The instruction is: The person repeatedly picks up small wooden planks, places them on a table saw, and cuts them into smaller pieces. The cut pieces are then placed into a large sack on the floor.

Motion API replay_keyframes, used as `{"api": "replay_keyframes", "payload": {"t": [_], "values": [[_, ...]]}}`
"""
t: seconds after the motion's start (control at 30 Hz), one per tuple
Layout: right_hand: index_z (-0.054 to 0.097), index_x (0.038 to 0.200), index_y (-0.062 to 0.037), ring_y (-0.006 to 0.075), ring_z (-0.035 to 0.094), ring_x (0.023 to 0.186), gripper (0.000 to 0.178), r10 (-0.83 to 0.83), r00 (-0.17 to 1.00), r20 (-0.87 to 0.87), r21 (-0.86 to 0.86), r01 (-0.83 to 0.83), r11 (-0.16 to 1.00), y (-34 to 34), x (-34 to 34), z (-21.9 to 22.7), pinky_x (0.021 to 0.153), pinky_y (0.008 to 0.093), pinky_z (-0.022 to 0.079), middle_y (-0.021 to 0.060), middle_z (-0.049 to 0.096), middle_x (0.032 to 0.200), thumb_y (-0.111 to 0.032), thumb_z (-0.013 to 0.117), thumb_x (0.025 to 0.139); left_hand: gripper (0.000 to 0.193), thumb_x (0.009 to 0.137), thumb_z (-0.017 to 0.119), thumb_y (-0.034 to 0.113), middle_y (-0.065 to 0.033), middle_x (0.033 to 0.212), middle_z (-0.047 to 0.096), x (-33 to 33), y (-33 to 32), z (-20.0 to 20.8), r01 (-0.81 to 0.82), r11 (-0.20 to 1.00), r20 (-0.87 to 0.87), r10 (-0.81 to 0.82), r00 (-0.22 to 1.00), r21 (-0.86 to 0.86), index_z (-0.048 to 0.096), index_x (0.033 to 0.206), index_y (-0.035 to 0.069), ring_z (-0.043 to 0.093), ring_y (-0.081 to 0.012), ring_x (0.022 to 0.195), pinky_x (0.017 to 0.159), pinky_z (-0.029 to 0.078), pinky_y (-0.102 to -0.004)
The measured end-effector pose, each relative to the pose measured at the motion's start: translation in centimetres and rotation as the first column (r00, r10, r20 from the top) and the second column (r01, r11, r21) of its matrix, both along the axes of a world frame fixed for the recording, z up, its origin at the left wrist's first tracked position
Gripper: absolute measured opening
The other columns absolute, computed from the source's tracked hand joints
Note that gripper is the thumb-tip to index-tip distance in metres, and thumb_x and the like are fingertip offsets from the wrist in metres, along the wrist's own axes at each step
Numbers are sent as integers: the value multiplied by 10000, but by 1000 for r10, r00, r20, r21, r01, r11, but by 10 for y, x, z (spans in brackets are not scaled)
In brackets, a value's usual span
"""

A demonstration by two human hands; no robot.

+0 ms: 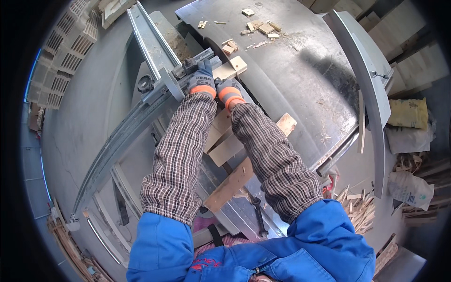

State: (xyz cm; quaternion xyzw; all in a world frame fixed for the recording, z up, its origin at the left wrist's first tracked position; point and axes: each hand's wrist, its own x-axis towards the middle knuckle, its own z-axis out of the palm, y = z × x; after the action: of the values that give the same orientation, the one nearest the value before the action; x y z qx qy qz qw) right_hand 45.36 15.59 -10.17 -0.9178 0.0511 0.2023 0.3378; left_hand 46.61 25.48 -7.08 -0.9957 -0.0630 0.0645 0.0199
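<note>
Both hands wear grey gloves with orange cuffs and are close together at the metal fence of a table saw. My left hand is closed at the near end of a short pale wooden block, beside the fence's metal stop. Close against it, my right hand is closed on the block's near side. The fingertips of both hands are largely hidden. A dark, curved saw blade stands just beyond the block. Beneath my forearms lie several wooden boards.
Wood offcuts and sawdust lie on the metal saw table. A long grey guard rises on the right. A wrench rests near my body. Plastic crates are stacked far left; scrap wood and sacks are on the right.
</note>
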Motion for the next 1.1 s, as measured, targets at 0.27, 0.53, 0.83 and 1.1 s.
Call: {"api": "replay_keyframes", "payload": {"t": [0.27,0.53,0.83,1.1], "values": [[628,1229,-157,314,655,1052,408,163,891,424,-253,-56,966,-131,17,50,907,404,510,123,677,1117,-320,691,861,1061,749,756,276,-161,1575,184,-6,-2,11,49,988,-167,-24,986,144,92,1550,63,194,-290,1487,1158,339,-367],[489,1402,-280,326,570,1219,703,614,772,162,-467,-488,737,-105,85,57,995,458,483,108,576,1317,-136,756,768,997,769,716,232,-158,1555,185,-6,5,1,83,986,-102,-68,992,145,115,1534,17,210,-318,1465,1105,413,-393],[568,1299,-96,292,645,1081,736,94,952,291,-166,-46,985,-322,-76,88,915,408,532,134,623,1224,-271,871,651,1091,746,746,501,-148,1585,237,-18,-3,-5,283,857,-182,-225,957,430,134,1568,127,243,-294,1467,1155,336,-421],[599,1252,0,186,652,890,717,-587,809,-17,35,587,809,-543,-424,42,773,307,531,113,693,1042,-251,906,655,1052,737,818,435,-145,1449,349,-10,-12,-14,141,920,43,-168,985,365,174,1526,170,474,-323,1320,994,513,-459]]}}
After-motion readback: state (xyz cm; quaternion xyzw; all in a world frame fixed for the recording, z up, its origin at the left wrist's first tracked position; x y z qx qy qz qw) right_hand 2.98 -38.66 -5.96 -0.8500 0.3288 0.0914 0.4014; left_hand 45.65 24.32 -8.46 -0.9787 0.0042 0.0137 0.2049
